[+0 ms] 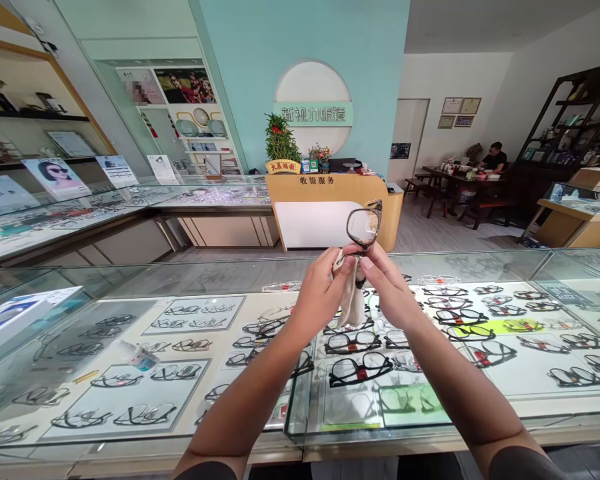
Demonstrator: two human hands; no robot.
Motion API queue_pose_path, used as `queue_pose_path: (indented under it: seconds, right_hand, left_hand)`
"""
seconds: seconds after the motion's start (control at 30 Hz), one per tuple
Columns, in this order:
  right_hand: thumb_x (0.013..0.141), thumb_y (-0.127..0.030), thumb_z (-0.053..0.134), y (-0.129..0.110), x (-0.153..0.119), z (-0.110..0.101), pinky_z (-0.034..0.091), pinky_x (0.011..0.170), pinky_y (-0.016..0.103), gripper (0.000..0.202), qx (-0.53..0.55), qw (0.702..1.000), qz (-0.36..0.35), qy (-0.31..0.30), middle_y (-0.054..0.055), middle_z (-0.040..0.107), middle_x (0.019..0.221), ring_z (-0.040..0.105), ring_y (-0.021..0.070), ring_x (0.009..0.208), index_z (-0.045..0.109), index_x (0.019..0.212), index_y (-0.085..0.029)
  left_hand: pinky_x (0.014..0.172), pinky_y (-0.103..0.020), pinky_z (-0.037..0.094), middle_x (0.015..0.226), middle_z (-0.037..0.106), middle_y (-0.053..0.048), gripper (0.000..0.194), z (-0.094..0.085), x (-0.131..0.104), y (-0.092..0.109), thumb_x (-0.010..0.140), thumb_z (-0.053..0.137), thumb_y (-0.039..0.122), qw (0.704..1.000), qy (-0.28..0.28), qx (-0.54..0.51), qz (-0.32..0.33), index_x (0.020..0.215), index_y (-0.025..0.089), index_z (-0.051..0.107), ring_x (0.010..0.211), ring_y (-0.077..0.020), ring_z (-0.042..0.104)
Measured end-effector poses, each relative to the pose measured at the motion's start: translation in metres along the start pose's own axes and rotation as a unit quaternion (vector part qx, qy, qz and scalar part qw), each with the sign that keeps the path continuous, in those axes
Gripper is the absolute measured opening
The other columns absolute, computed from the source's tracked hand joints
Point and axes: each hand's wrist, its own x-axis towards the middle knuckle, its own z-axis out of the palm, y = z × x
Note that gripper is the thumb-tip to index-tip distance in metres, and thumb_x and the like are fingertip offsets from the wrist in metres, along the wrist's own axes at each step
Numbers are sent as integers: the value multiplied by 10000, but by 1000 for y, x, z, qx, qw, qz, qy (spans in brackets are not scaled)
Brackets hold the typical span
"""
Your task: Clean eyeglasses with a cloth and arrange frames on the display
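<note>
Above the glass display counter, both hands hold a pair of dark-rimmed eyeglasses [363, 228] on end, one lens upward. My left hand [323, 283] is closed on a pale cleaning cloth [351, 300], pinching it around the lower part of the eyeglasses. The lower lens is mostly hidden by the cloth and fingers. My right hand [390, 283] grips the eyeglasses near the bridge from the other side, its fingertips touching the cloth. Loose cloth hangs down between the two hands.
Under the counter glass [145, 440] lie rows of eyeglasses [361, 369]. A small spray bottle [139, 355] and a white box [17, 317] are at the left. Beyond stand a cashier desk [325, 223] and a side display case [213, 195]. A person [494, 160] sits at a far table.
</note>
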Motion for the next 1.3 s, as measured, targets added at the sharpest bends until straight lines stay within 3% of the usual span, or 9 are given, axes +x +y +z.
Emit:
queue_pose_path:
  seconds: [0.13,0.43,0.63,0.87,1.07,1.17,1.3]
  right_hand:
    - [1118,-595,540,3,2,-2,450,1206,410,412,-11,1000,-3,14,70,722,1297,624,265,1286,820,1233,-315]
    - [1063,-623,637,14,5,-5,509,1132,403,399,73,996,49,22,56,711,1158,656,252,1160,863,1145,-305]
    - [1053,-620,654,13,5,-6,512,1120,415,389,79,995,57,19,55,687,1065,640,252,1102,852,995,-289]
    - [1078,-572,642,11,4,-7,503,1127,403,351,82,995,61,8,50,683,1114,645,238,1109,865,1052,-303]
    - [1049,-581,692,12,4,-9,545,1063,385,347,112,990,86,8,41,749,1101,698,233,1096,878,1172,-314]
    - [1013,-592,740,7,4,-11,589,948,368,353,145,982,116,17,38,799,1072,732,228,1021,881,1144,-297]
    - [992,-559,781,-1,4,-15,609,862,326,335,186,972,146,15,53,834,1116,748,212,1005,883,1142,-278]
  left_hand:
    - [933,-342,466,901,690,-39,405,-1,1,0,1076,593,594,999,-17,30,-3,955,224,705,1023,-265,669]
    - [855,-316,479,1168,795,-65,388,-1,-2,5,1003,744,514,999,-43,-1,-18,1265,228,750,1032,-252,701]
    - [927,-346,490,1225,800,-80,353,-5,-2,11,1018,729,497,999,-30,33,8,1261,242,753,1124,-285,712]
    - [907,-348,478,1245,791,-77,418,-11,1,9,1048,668,563,995,-67,80,4,1318,248,721,1095,-270,709]
    - [941,-345,485,1225,785,-76,435,-15,4,8,1025,702,562,995,-89,37,6,1333,258,745,1091,-262,696]
    - [920,-331,479,1192,772,-70,435,-20,7,4,995,737,581,994,-104,1,-16,1268,243,762,1074,-251,679]
    - [802,-293,457,926,689,-22,423,-29,13,-5,901,836,596,983,-140,-100,-66,960,194,719,884,-194,618]
